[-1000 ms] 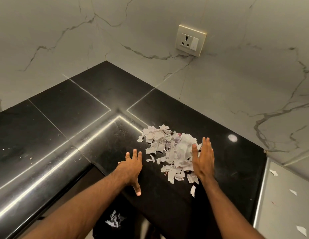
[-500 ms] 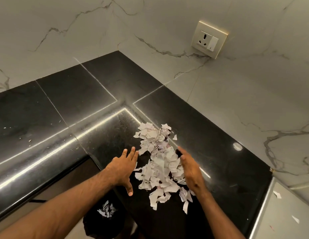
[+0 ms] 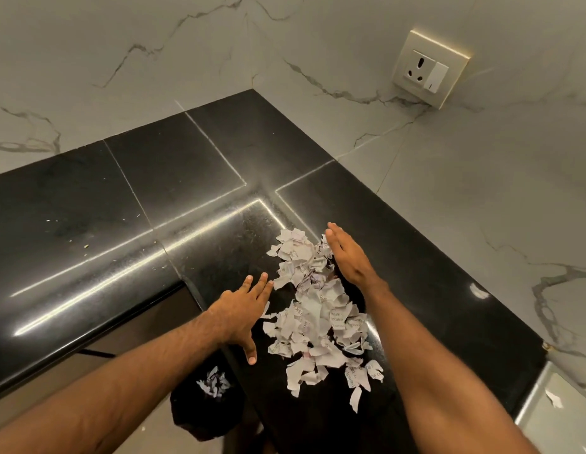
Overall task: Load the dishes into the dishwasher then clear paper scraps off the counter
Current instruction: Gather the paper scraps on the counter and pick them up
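Both hands lay released, fingers straight and grasping nothing. The left hand rested palm-down on the black counter at the nine o'clock side of the paper scraps, thumb spread toward six o'clock and fingertips just beside the heap. The right hand stood on its edge against the heap's two o'clock side, fingers together and pointing to eleven. The heap ran from twelve to six down the counter. The counter's inner edge passed close by the left thumb; bare stone lay open toward ten and three o'clock. Below that edge, at seven o'clock, a dark bin held a few scraps, its outline hard to make out. The right palm was hidden, and a pale surface at four o'clock was cut off by the frame.
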The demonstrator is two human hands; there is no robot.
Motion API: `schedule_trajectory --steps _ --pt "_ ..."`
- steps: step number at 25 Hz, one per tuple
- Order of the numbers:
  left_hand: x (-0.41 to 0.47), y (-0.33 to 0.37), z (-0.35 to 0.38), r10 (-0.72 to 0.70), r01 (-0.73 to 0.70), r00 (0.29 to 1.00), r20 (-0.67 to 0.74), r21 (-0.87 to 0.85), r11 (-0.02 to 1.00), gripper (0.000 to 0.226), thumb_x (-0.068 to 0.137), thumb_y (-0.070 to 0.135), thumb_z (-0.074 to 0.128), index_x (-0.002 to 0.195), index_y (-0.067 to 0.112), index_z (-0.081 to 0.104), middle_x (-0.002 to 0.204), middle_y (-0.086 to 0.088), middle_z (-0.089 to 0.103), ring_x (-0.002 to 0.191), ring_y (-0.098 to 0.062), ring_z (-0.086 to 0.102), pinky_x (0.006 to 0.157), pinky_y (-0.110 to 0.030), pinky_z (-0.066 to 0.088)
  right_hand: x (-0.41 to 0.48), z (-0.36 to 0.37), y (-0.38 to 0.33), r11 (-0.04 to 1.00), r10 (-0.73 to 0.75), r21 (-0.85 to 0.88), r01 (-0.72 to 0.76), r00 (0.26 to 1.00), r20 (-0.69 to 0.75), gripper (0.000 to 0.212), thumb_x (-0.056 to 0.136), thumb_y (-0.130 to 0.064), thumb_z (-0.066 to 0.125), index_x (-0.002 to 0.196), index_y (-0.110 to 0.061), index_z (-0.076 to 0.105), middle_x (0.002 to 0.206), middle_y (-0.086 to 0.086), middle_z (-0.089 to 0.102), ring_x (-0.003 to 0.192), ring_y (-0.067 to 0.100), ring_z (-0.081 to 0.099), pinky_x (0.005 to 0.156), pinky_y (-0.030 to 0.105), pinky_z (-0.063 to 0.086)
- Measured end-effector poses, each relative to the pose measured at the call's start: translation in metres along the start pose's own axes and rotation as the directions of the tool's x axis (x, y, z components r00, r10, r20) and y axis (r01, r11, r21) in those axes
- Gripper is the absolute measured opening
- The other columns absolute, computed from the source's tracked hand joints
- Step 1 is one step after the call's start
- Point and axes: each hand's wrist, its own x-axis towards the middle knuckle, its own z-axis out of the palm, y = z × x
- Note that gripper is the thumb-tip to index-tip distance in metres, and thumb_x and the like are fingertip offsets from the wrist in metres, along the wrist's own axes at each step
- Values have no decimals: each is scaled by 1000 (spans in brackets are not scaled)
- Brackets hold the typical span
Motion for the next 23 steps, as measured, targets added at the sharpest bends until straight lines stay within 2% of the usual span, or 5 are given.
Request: schedule_trajectory --steps 5,11,15,19,23 --pt "-6 -4 5 -12 9 999 -46 -63 998 163 54 66 91 157 19 -27 159 5 -38 157 -29 -15 120 -61 26 -3 15 -22 988 -148 -9 153 968 201 63 110 -62 20 158 -28 43 170 -3 30 157 6 17 131 44 6" --pt "-11 -14 17 -78 40 988 -135 -269 962 177 42 68 93 148 21 -40 150 8 -56 153 -36 25 107 -51 50 -27 8 -26 982 -107 171 86 987 119 59 105 -69 26 131 -41 70 140 -7 67 127 5 61 112 40 44" --pt "-11 -19 26 -92 25 984 -150 -402 915 178 43 63 96 151 14 -37 145 9 -60 156 -24 19 109 -45 50 -1 17 -59 989 -133 94 113 962 237 65 108 -65 19 157 -31 45 168 -1 35 149 8 32 124 42 20" --pt "-10 -21 36 -76 -11 984 -163 -478 878 177 44 60 97 153 12 -35 147 8 -58 157 -20 6 120 -39 37 1 40 -62 951 -181 -146 272 874 451 71 108 -66 15 161 -24 37 171 -1 26 159 14 17 131 51 8" --pt "-7 -36 27 -64 -58 984 -169 -629 776 164 54 60 95 160 14 -22 165 2 -34 157 -15 -10 124 -23 4 -25 31 -50 923 -200 -214 319 874 443 68 103 -74 28 158 -35 42 170 -7 29 156 10 24 130 51 17"
